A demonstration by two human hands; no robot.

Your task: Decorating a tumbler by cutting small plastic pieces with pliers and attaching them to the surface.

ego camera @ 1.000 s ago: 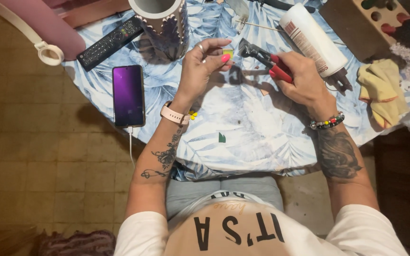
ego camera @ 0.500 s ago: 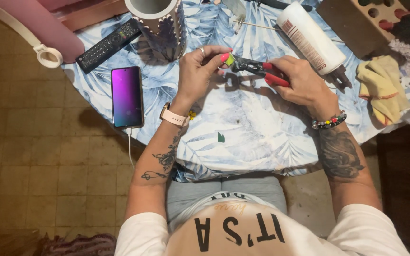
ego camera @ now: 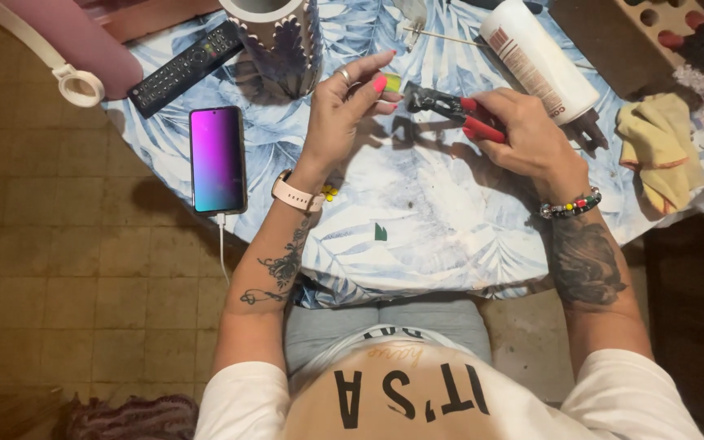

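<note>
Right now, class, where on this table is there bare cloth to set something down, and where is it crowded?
The widest free patch of tablecloth lies near the front edge, between the left hand and right hand, with only a small green scrap on it. The far edge is crowded: remote, phone, vase, white bottle, yellow cloth.

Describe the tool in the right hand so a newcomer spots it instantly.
Start at the round table with the blue leaf-print cloth. Near its far middle, the right hand grips small pliers. Red handles and dark jaws set them apart from the white bottle behind.
</note>
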